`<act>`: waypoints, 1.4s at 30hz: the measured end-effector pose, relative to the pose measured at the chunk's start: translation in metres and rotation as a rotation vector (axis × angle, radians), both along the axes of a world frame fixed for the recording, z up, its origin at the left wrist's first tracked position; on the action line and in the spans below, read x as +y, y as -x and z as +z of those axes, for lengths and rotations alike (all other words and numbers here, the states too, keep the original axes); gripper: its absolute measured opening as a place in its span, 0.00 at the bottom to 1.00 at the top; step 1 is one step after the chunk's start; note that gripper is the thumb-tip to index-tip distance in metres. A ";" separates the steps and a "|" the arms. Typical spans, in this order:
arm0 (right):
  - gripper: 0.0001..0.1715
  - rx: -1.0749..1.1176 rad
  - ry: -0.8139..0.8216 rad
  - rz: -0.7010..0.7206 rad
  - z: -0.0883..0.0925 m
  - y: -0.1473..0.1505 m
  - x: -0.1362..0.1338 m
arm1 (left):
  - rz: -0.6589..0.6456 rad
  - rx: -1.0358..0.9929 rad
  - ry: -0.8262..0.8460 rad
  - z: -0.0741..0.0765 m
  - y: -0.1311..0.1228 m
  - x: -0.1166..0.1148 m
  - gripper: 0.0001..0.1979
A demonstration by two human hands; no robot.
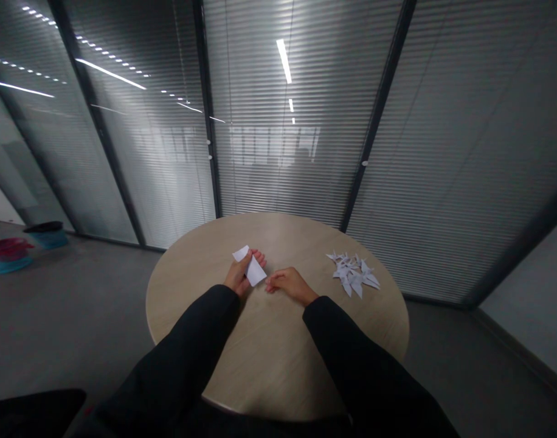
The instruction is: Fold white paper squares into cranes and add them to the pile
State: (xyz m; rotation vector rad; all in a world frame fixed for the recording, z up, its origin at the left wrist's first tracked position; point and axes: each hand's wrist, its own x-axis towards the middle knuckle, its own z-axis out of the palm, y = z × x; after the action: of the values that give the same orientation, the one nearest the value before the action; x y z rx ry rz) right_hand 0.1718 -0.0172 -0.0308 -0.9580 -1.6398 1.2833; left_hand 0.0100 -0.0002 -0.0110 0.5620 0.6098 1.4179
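A folded piece of white paper (pixel 255 272) is gripped in my left hand (pixel 237 274), slanting across the palm with the thumb on top of it. The fingers of that hand show behind the paper's upper right side. My right hand (pixel 290 284) is just right of the paper's lower corner, its fingers curled together and nothing visible in them. Whether its fingertips touch the paper, I cannot tell. To the right of my hands lies a pile of folded white paper cranes (pixel 354 274), with pointed wings and tails overlapping.
Both hands are over a round light-wood table (pixel 283 231). Glass partitions with blinds (pixel 287 170) stand close behind it. On the floor at far left are a blue bucket with a dark rim (pixel 48 236) and another blue one with red material (pixel 8 255). A dark object (pixel 36 410) shows at lower left.
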 end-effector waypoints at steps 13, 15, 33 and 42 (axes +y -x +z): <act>0.10 -0.160 -0.448 -0.237 0.004 0.004 -0.003 | -0.120 -0.121 0.021 0.005 0.010 0.006 0.16; 0.12 -0.215 -0.569 -0.313 0.006 0.005 -0.005 | -0.141 -0.142 0.013 0.006 0.010 0.004 0.16; 0.11 -0.279 -0.637 -0.369 0.000 0.001 0.004 | -0.238 0.126 -0.174 0.001 0.000 -0.006 0.11; 0.14 -0.280 -0.584 -0.478 -0.005 -0.004 0.012 | -0.137 0.158 -0.113 -0.002 0.001 -0.003 0.13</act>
State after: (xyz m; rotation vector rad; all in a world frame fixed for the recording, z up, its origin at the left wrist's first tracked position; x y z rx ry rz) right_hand 0.1759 -0.0055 -0.0355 -1.0913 -1.7096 0.3275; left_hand 0.0093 -0.0033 -0.0128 0.7963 0.6071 1.2918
